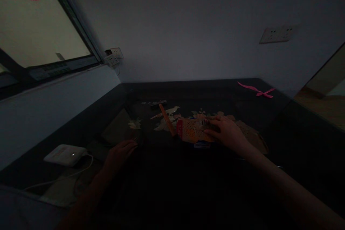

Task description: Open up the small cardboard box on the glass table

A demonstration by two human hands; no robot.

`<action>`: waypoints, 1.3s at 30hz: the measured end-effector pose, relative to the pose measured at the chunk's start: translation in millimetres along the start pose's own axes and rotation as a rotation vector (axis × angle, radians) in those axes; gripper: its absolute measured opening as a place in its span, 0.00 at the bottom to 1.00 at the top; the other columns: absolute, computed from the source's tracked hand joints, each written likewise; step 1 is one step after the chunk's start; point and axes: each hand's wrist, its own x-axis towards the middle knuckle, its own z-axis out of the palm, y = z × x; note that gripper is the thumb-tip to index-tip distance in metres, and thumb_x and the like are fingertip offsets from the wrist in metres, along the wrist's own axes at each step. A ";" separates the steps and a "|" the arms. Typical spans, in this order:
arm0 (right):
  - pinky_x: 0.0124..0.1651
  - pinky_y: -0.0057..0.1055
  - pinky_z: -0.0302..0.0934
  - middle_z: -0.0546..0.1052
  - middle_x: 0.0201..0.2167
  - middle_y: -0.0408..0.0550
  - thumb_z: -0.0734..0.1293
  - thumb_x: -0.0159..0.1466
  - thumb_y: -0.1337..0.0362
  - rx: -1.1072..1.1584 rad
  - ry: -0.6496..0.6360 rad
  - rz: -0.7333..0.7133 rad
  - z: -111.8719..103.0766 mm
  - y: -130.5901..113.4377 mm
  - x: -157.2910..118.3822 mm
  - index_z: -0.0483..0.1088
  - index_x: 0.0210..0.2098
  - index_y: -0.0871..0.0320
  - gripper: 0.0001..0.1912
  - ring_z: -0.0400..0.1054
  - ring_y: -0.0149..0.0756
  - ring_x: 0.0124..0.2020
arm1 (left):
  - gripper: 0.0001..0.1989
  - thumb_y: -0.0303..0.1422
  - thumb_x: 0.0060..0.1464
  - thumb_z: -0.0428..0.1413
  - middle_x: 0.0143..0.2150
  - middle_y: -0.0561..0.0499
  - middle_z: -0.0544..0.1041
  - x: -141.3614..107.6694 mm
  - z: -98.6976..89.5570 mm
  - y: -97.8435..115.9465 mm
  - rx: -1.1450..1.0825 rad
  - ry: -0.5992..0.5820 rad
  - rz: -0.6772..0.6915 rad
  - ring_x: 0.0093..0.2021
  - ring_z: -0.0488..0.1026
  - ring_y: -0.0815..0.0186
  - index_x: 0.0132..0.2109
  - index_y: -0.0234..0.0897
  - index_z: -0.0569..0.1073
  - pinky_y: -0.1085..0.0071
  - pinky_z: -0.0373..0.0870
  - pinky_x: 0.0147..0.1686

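The scene is very dim. My right hand [225, 129] reaches over the middle of the dark table with its thumb and fingers closed on the right end of a packet [190, 130]. This packet is orange-yellow with dark specks and a red left end; small dark stripes show by my fingertips. Under its front edge is a blue and white printed part [202, 145]. On the left, my left hand [121, 152] rests low at the tabletop with its fingers loosely stretched out, and I make out nothing held in it. A brown stick [166, 119] lies just left of the packet.
A white power bank-like box [66, 154] with a cable [67, 176] is at left. A dark bar [158, 104] lies behind the stick, a pink ribbon [258, 91] at back right. Pale floral patterns [164, 124] mark the dark tabletop [161, 88]. Wall sockets [279, 34] are behind.
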 end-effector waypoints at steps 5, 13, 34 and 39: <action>0.42 0.38 0.61 0.74 0.38 0.54 0.63 0.60 0.56 0.009 0.039 -0.026 5.1 4.0 -0.8 0.73 0.44 0.59 0.18 0.67 0.44 0.40 | 0.16 0.35 0.57 0.44 0.45 0.47 0.77 0.3 6.5 -5.4 -0.016 -0.053 -0.034 0.43 0.75 0.62 0.43 0.40 0.75 0.67 0.72 0.42; 0.42 0.39 0.62 0.75 0.39 0.55 0.63 0.60 0.55 0.010 0.026 -0.005 3.9 3.0 -1.2 0.74 0.44 0.59 0.18 0.68 0.46 0.40 | 0.16 0.33 0.54 0.45 0.45 0.47 0.77 -3.0 -1.6 -3.5 -0.046 -0.067 -0.066 0.44 0.74 0.61 0.44 0.40 0.74 0.65 0.71 0.45; 0.44 0.37 0.60 0.74 0.41 0.55 0.64 0.60 0.55 0.051 0.009 0.021 -1.3 -1.6 -1.7 0.72 0.46 0.57 0.18 0.67 0.45 0.43 | 0.12 0.29 0.51 0.55 0.42 0.47 0.77 162.4 -23.8 192.1 -0.653 -0.056 0.239 0.40 0.73 0.64 0.44 0.37 0.73 0.69 0.70 0.41; 0.43 0.36 0.59 0.74 0.39 0.55 0.64 0.60 0.55 0.031 -0.029 0.032 -2.9 -2.6 -1.6 0.72 0.46 0.57 0.19 0.67 0.44 0.43 | 0.06 0.29 0.50 0.57 0.34 0.50 0.78 185.6 -6.2 209.4 -0.595 -0.135 0.272 0.35 0.73 0.65 0.37 0.37 0.76 0.71 0.68 0.36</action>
